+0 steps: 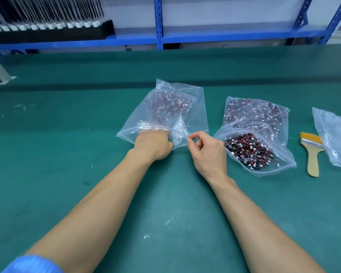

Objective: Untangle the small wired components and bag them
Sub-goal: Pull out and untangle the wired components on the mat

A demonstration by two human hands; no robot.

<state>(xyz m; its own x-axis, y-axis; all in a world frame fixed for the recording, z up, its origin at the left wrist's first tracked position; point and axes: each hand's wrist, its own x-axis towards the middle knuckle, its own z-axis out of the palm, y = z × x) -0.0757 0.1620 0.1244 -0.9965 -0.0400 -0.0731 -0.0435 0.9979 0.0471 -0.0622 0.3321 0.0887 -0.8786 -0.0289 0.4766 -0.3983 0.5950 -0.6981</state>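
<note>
A large clear zip bag (193, 107) lies on the green mat, holding smaller bags of red-and-black wired components (169, 105). My left hand (154, 144) has its fingers inside the bag's mouth, curled round the near lip. My right hand (207, 150) pinches the bag's right corner between thumb and forefinger. To the right, an open bag (283, 164) shows a loose tangle of wired components (246, 150). Behind it lies another bag (256, 113) stuffed with packed components.
A yellow-bristled paintbrush (312, 154) lies at the right, beside a clear bag (335, 134) at the frame's edge. Blue shelving (159, 38) runs along the back, with a black rack of white-tipped parts (47, 28) at the left.
</note>
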